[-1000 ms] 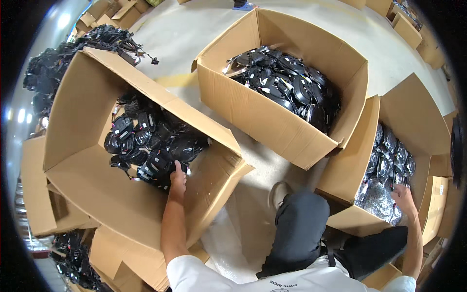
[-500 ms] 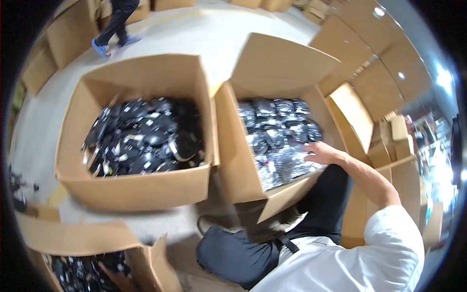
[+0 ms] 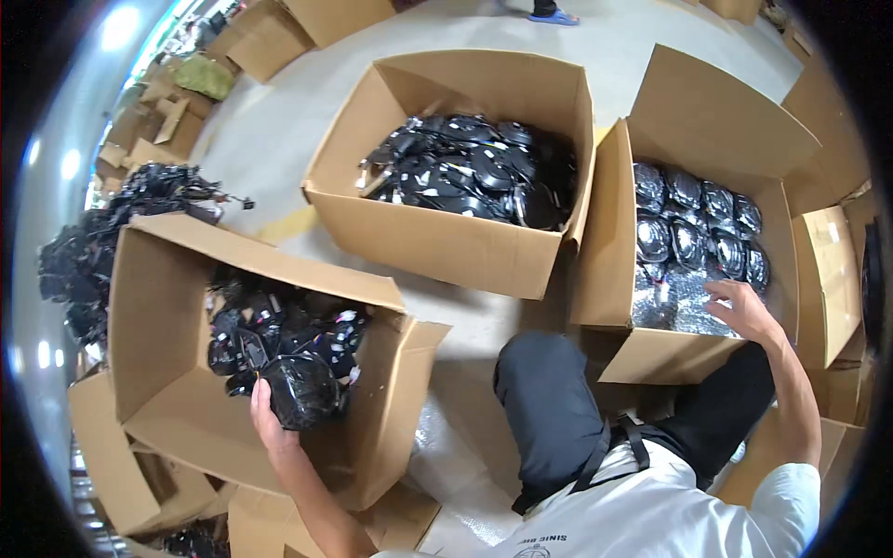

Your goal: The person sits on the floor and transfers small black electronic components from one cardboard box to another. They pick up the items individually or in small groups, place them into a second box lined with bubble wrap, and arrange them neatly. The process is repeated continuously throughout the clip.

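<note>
Inside the lower-left cardboard box [image 3: 270,249], my left hand [image 3: 272,416] grips the edge of a glossy, rounded black part [image 3: 305,389] that looks wrapped in clear film. Its fingers are partly hidden by the part. Loose black parts [image 3: 270,321] with small white labels and wires lie beyond it. On the right, my right hand [image 3: 744,312] has its fingers apart and lightly bent, over a sheet of clear bubble wrap [image 3: 688,302] in another cardboard box [image 3: 600,232]. Film-wrapped black parts [image 3: 688,244] stand in rows beyond that hand.
A middle box [image 3: 437,237] holds a heap of black rounded parts [image 3: 488,172]. Dark wrapped bundles [image 3: 88,265] are piled at far left. Open flaps [image 3: 716,112] rise behind the right box. A person's blue slipper [image 3: 555,18] shows at the top.
My view has turned left, bringing the lower-left box fully in. My left hand, blurred among parts there before, now shows holding a black part. My right hand stays at the bubble wrap.
</note>
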### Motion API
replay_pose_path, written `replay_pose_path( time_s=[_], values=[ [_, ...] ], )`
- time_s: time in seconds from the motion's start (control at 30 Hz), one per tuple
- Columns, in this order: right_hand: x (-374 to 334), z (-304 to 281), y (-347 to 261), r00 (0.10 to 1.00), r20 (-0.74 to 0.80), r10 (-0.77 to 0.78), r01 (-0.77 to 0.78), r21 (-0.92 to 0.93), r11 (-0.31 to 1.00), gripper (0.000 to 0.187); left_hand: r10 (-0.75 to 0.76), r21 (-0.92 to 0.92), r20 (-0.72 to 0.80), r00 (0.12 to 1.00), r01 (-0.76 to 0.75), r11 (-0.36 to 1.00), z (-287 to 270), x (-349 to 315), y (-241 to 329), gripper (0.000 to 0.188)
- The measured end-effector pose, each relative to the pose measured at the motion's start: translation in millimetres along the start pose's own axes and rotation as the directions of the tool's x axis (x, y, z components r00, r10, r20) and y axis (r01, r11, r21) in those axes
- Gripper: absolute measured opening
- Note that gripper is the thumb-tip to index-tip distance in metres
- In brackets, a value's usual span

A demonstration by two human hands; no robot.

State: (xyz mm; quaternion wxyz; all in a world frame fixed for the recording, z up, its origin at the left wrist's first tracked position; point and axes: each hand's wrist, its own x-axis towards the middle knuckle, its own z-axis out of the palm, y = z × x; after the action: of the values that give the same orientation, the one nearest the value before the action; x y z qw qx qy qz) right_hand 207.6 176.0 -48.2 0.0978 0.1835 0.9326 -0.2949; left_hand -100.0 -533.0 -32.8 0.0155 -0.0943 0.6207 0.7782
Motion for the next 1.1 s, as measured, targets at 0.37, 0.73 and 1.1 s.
replay_pose_path(
  time_s=[0.37,0.73,1.1],
  values=[
    [48.5,24.4,-174.0,0.807,-0.203,-0.554,0.544,0.621,0.565,0.044,0.276,-0.163,0.654,0.704,-0.225,0.961,163.3,-107.5,65.4,0.077],
    [15.6,60.8,-140.5,0.586,0.061,-0.808,-0.356,0.915,-0.189,0.072,0.009,-0.084,0.834,0.552,0.112,0.99,349.3,-143.3,-7.5,0.074],
    [-24.3,43.5,-72.1,0.861,0.001,-0.509,-0.265,0.856,-0.445,0.097,0.15,-0.302,0.818,0.556,0.191,0.934,384.3,-101.2,-82.8,0.063]
  ],
)
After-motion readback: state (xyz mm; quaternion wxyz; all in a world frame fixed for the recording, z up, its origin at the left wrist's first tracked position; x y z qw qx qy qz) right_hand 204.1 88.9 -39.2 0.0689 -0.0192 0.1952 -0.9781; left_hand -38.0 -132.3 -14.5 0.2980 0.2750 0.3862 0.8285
